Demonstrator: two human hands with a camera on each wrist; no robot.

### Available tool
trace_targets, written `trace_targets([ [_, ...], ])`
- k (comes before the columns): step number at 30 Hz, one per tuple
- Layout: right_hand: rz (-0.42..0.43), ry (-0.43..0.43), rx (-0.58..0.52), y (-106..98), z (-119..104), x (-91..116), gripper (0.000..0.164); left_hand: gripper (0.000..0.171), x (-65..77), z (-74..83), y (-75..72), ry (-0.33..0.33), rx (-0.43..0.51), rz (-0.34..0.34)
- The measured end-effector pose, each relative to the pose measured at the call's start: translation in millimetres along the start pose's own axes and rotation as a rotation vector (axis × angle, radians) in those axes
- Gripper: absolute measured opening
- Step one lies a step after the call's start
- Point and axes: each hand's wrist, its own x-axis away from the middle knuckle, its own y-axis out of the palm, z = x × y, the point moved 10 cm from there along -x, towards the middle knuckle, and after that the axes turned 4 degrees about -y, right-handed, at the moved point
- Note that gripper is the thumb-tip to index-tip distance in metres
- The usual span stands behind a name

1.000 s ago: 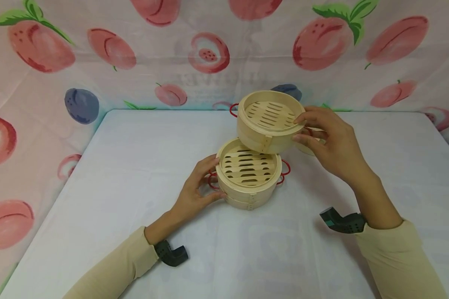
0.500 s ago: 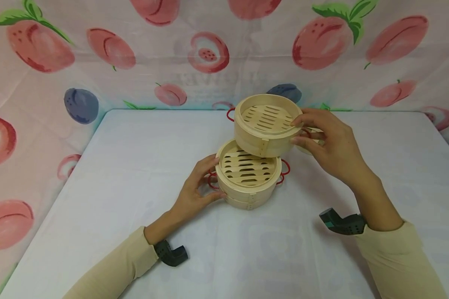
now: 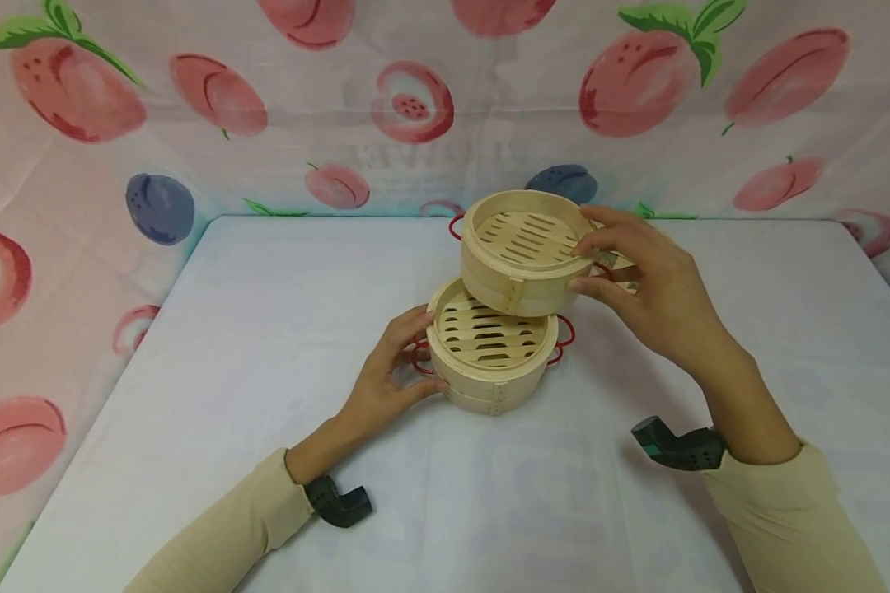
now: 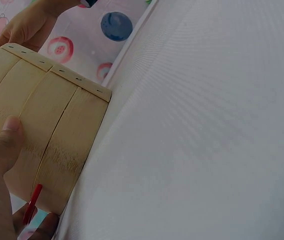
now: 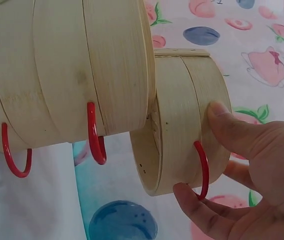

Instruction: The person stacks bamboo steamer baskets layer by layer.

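Two stacked bamboo steamer baskets (image 3: 482, 391) with red side handles stand on the white table. My left hand (image 3: 381, 366) grips their left side, the thumb (image 4: 12, 130) against the bamboo wall. Above and behind the stack, my right hand (image 3: 656, 288) holds another bamboo steamer basket (image 3: 515, 280) by its right side, near a red handle (image 5: 204, 167). This basket is offset toward the back and overlaps the stack's far rim. Whether it rests on that rim is hard to tell. Slats show inside both the upper basket and the stack's top tier.
A pale bamboo piece (image 3: 625, 272) lies behind the right hand, mostly hidden. The white table (image 3: 304, 280) ends at the back against a fruit-printed cloth (image 3: 489, 99). Dark wrist cameras sit on both wrists.
The upper basket has come down and slightly left over the stack, the right hand moving with it. One right finger now lies higher along the rim. The left hand and the stack stay put.
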Motion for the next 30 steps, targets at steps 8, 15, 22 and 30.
trace_targets([
  [8, -0.048, -0.03, 0.011, 3, -7, -1, 0.039, 0.097, 3.5, -14.4, 0.4, 0.001, 0.006, 0.001],
  [15, -0.076, -0.069, 0.019, 6, -13, 0, 0.04, 0.098, 6.8, -30.0, 0.6, -0.016, 0.024, -0.004],
  [22, -0.095, -0.114, -0.023, 8, -21, -1, 0.04, 0.097, 6.0, -29.4, 0.1, -0.006, 0.015, -0.005],
  [30, -0.106, -0.168, -0.062, 10, -27, 1, 0.043, 0.098, 6.1, -30.0, 0.4, -0.005, 0.023, -0.007],
])
